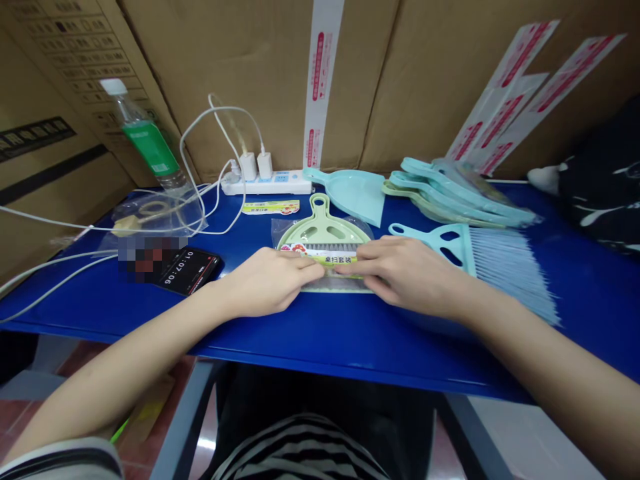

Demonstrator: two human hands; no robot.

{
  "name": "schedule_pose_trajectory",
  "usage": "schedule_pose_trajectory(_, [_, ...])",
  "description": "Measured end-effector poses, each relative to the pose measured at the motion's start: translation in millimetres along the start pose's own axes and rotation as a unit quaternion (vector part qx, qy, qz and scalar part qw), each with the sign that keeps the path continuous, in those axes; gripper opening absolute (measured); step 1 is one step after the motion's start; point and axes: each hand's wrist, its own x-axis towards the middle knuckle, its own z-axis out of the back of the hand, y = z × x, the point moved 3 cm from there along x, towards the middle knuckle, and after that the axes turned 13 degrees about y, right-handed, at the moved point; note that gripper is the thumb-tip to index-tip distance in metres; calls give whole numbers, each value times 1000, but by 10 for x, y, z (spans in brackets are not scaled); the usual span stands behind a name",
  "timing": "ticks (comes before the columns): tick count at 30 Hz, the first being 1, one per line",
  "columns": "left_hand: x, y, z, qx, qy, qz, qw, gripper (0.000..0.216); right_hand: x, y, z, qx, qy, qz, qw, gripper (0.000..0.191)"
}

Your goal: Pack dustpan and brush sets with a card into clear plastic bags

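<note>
A pale green dustpan-and-brush set (320, 230) lies in a clear plastic bag on the blue table, its handle pointing away from me. Across its middle runs a printed label card (338, 261). My left hand (274, 280) has its fingers together, pressing the card's left part. From the other side, my right hand (413, 275) pinches the card's right part, index fingertip close to the left one. Just beyond my right hand is a light blue brush (513, 270) with its bristles to the right. A light blue dustpan (355, 190) rests behind the bagged set.
Bagged dustpan sets (450, 190) are stacked at the back right. Another label card (271, 207) lies before a white power strip (285, 182) with chargers and cables. On the left are a phone (189, 270) and a bottle (150, 143). Cardboard (265, 60) stands behind.
</note>
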Motion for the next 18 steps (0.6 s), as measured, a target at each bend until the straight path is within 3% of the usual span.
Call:
schedule_pose_trajectory(9, [-37,55,40,18,26,55,998,36,-23,-21,25,12,35,-12,999,39])
schedule_pose_trajectory(18, [-120,129,70,33,-8,61,998,31,-56,-75,46,34,35,-20,999,34])
